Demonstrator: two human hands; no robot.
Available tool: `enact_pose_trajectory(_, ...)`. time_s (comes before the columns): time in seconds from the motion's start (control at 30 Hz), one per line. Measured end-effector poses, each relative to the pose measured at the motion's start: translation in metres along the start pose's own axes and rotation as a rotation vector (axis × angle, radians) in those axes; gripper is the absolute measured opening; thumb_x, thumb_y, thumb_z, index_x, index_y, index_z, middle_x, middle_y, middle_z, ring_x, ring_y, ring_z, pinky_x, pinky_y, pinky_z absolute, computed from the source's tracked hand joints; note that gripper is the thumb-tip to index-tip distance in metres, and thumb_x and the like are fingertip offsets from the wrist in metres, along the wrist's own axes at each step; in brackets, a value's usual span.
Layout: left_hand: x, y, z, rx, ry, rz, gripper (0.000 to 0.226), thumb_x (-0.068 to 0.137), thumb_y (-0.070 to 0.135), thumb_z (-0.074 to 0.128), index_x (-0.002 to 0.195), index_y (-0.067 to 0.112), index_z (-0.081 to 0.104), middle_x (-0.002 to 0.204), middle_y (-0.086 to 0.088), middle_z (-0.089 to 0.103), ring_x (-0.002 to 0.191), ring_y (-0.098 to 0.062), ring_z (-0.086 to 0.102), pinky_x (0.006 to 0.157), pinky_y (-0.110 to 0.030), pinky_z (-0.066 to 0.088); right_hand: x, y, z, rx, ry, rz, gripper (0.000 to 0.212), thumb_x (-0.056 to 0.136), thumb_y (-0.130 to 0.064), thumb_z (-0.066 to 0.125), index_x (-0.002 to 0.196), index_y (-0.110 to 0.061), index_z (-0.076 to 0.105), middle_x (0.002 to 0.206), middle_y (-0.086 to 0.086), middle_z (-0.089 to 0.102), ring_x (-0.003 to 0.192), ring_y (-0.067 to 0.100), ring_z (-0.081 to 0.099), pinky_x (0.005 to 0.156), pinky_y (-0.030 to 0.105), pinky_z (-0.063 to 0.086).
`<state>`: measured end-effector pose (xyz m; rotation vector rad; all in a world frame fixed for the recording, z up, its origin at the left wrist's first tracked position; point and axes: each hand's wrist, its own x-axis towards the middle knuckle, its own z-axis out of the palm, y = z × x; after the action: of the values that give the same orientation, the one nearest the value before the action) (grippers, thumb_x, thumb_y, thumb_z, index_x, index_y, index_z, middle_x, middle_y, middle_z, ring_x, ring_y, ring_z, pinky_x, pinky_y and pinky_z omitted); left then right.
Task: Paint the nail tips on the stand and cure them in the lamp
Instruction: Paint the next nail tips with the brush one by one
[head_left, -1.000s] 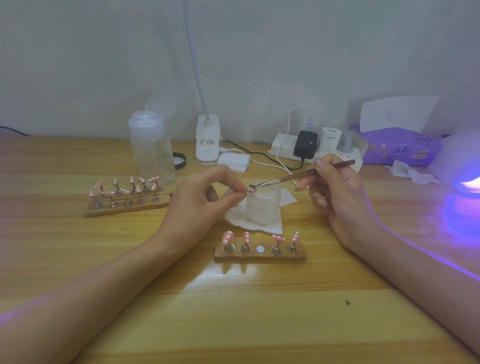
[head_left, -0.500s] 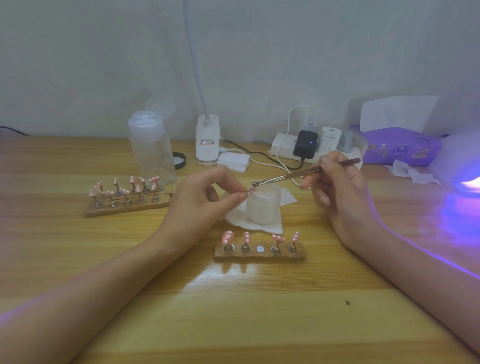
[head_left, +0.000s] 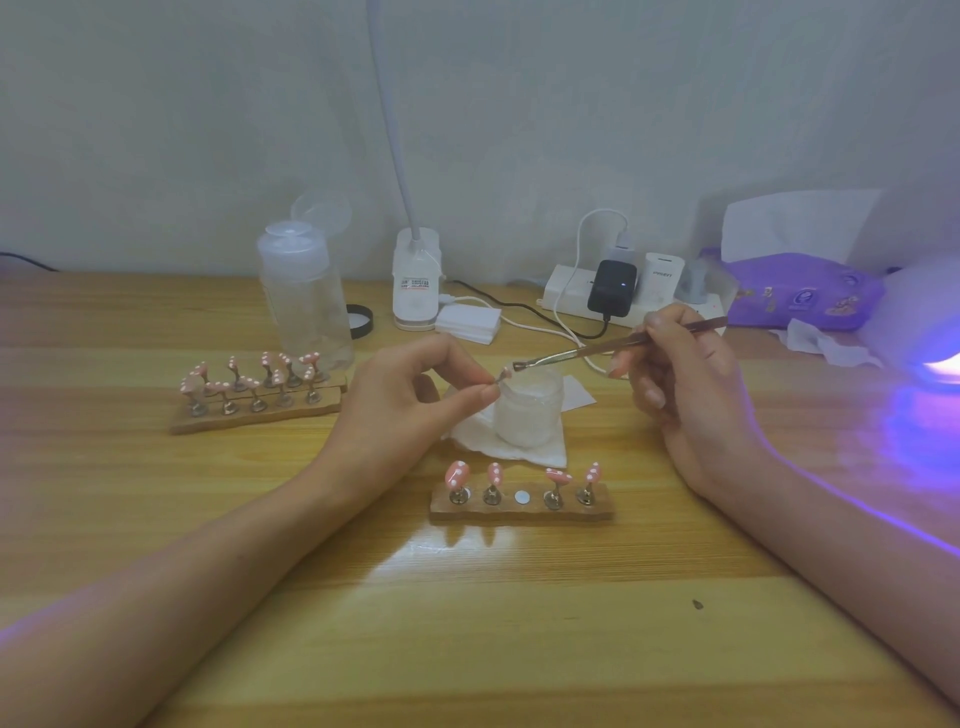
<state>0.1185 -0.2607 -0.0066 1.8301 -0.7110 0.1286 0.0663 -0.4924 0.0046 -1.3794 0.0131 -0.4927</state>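
Nail tip (head_left: 504, 373) is pinched by the left hand (head_left: 410, 410) over the jar (head_left: 527, 410). The right hand (head_left: 685, 395) grips a brush (head_left: 613, 345), bristles at the tip's edge. Between both wrists the stand (head_left: 519, 512) sits apart from the jar. The lamp (head_left: 930, 332) glows far right.

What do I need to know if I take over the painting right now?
Left hand: pinches one tip by its holder, above the jar.
Right hand: holds the brush, bristles right at that tip.
Near stand: four pink tips with white dots on it; the middle spot is bare.
Far stands: full of pink dotted tips.
Lamp: at the right edge, glowing purple.
Left to do, most likely: finish this tip, set it on the middle spot, then cure the stand in the lamp.
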Motion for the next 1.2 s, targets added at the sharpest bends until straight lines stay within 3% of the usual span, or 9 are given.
enact_pose_trajectory(0.47, -0.0004, -0.0005, -0.0001, -0.020, -0.003, -0.013, 0.012, 0.084, 0.023, 0.079, 0.077, 0.026, 0.071, 0.087, 0.010, 0.073, 0.046, -0.001, 0.045, 0.051, -0.011, 0.039, -0.0009, 0.0019, 0.0027, -0.076, -0.027, -0.021, 0.031, 0.102, -0.020, 0.048, 0.072, -0.026, 0.054, 0.064, 0.007, 0.068, 0.040, 0.010, 0.036, 0.040, 0.017, 0.028)
enact_pose_trajectory(0.53, -0.0007, 0.0000, 0.0000, -0.009, -0.004, -0.007, 0.011, 0.084, 0.023, 0.079, 0.077, 0.026, 0.071, 0.088, 0.011, 0.074, 0.047, -0.002, 0.045, 0.051, -0.012, 0.040, -0.0002, 0.0017, 0.0013, -0.056, 0.001, -0.008, 0.029, 0.102, -0.017, 0.048, 0.074, -0.022, 0.052, 0.063, 0.007, 0.068, 0.039, 0.010, 0.034, 0.039, 0.017, 0.028)
enact_pose_trajectory(0.67, -0.0015, -0.0001, -0.0004, -0.001, 0.002, -0.005, 0.010, 0.084, 0.024, 0.079, 0.078, 0.026, 0.071, 0.088, 0.012, 0.073, 0.048, -0.002, 0.046, 0.051, -0.012, 0.040, -0.0013, -0.0007, 0.0009, -0.013, -0.044, -0.036, 0.030, 0.098, -0.027, 0.051, 0.068, -0.031, 0.056, 0.066, 0.007, 0.069, 0.040, 0.009, 0.037, 0.040, 0.017, 0.028)
enact_pose_trajectory(0.83, 0.0000, -0.0008, 0.0000, -0.005, -0.002, -0.010, 0.010, 0.084, 0.025, 0.079, 0.078, 0.027, 0.071, 0.089, 0.011, 0.074, 0.048, -0.002, 0.047, 0.051, -0.014, 0.041, 0.0002, 0.0015, 0.0004, -0.048, -0.001, -0.007, 0.027, 0.103, -0.018, 0.048, 0.076, -0.021, 0.050, 0.064, 0.006, 0.069, 0.039, 0.009, 0.033, 0.039, 0.016, 0.027)
enact_pose_trajectory(1.0, -0.0012, -0.0008, -0.0006, -0.012, -0.007, -0.010, 0.012, 0.084, 0.025, 0.078, 0.077, 0.029, 0.070, 0.089, 0.012, 0.073, 0.049, -0.002, 0.046, 0.052, -0.014, 0.041, -0.0010, 0.0002, 0.0023, -0.034, -0.063, -0.029, 0.031, 0.099, -0.026, 0.050, 0.069, -0.030, 0.056, 0.067, 0.006, 0.069, 0.040, 0.009, 0.036, 0.041, 0.018, 0.027)
enact_pose_trajectory(1.2, -0.0013, 0.0005, 0.0005, -0.034, -0.008, -0.018, 0.010, 0.084, 0.022, 0.078, 0.078, 0.024, 0.071, 0.089, 0.011, 0.074, 0.046, -0.002, 0.042, 0.049, -0.011, 0.038, -0.0002, 0.0002, 0.0008, 0.002, -0.019, -0.015, 0.030, 0.101, -0.022, 0.050, 0.072, -0.025, 0.052, 0.064, 0.006, 0.068, 0.039, 0.009, 0.034, 0.040, 0.017, 0.026)
